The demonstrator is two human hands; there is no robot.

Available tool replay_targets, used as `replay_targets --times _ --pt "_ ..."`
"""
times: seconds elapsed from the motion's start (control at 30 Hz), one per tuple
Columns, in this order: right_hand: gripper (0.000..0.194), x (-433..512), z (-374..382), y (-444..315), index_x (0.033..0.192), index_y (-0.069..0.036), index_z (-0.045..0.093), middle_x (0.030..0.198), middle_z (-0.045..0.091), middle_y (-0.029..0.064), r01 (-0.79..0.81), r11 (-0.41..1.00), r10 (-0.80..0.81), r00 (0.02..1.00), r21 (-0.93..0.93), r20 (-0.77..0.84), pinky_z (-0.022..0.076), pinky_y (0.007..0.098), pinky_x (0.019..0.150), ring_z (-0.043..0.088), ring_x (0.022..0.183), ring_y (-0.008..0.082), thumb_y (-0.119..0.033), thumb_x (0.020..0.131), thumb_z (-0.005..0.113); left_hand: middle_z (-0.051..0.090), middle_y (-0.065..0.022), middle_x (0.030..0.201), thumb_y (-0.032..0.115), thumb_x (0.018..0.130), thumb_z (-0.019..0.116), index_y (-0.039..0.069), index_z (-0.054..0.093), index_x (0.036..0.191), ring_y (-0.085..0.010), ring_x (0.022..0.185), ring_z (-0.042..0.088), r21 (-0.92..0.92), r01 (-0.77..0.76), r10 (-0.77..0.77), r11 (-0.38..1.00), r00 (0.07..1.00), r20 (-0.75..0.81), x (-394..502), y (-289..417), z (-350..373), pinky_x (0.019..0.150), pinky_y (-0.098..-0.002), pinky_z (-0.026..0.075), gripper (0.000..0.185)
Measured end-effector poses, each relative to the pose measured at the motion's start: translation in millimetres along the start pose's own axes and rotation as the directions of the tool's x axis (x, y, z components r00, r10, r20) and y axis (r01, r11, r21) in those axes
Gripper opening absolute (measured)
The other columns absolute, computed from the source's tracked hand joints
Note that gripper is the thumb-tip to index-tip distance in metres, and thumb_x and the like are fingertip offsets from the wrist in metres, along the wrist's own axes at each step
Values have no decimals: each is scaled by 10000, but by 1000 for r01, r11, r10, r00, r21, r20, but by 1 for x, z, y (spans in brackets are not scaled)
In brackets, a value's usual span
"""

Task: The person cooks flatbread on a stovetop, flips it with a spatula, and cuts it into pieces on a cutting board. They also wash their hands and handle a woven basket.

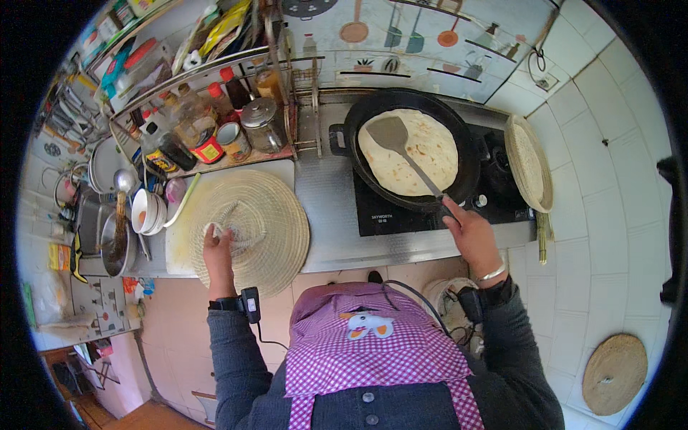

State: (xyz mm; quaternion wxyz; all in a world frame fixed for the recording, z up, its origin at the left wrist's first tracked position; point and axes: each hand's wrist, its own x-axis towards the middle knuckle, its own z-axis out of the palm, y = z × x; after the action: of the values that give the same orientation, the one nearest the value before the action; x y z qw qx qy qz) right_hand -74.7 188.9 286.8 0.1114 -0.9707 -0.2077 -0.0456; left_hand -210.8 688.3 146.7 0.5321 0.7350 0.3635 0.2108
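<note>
A round browned flatbread (435, 156) lies in a black two-handled pan (357, 174) on the cooktop. My right hand (475, 239) grips the dark handle of a metal spatula (388, 134), whose blade rests over the upper left of the bread. At the left, my left hand (219, 258) holds the knob at the middle of a round woven straw lid (274, 231). The lid lies over part of a pale cutting board (180, 252) and reaches past the counter's front edge.
A rack with sauce bottles (161, 148) and a glass jar (263, 126) stands behind the lid. Stacked white bowls (148, 212) and a metal pan (119, 244) are at the left. A shallow woven basket (529, 164) leans by the right wall.
</note>
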Motion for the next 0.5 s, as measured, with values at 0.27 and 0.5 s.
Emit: replay_targets --times 0.27,0.5 --pt "429 -6 -15 3 1292 -126 525 756 626 180 126 983 -69 928 -133 367 496 449 657 625 713 340 -166 865 546 602 -186 1171 159 918 590 -37 436 1334 -228 1076 583 61 -165 166 984 986 -20 -37 36 -32 905 -326 471 485" --pt "404 101 -26 57 1246 -92 578 939 649 207 212 972 -199 970 -95 137 487 441 760 615 860 370 -178 853 538 594 -141 1196 75 940 540 -35 454 1318 -190 1112 558 -74 -65 72 995 992 103 -104 73 -3 971 -305 421 403"
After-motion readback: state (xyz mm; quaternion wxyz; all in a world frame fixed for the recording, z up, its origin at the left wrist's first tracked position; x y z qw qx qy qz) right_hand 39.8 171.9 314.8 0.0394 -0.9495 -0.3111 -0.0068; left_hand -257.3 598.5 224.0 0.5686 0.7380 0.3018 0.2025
